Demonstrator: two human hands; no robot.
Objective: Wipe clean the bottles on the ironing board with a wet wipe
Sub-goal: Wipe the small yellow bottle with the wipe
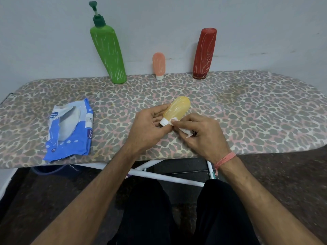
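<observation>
My left hand (147, 126) holds a small yellow bottle (177, 107) by its white cap end, tilted up and away over the ironing board (247, 103). My right hand (200, 134) grips a white wet wipe (184, 129) and presses it against the bottle near the cap. Three more bottles stand at the board's far edge by the wall: a tall green pump bottle (108, 50), a small pink bottle (158, 65) standing on its white cap, and a red bottle (204, 53).
A blue and white wet wipe pack (69, 128), torn open, lies on the left of the board. The board's white metal legs (164, 176) and my dark-trousered legs are below its front edge. A grey wall rises behind the bottles.
</observation>
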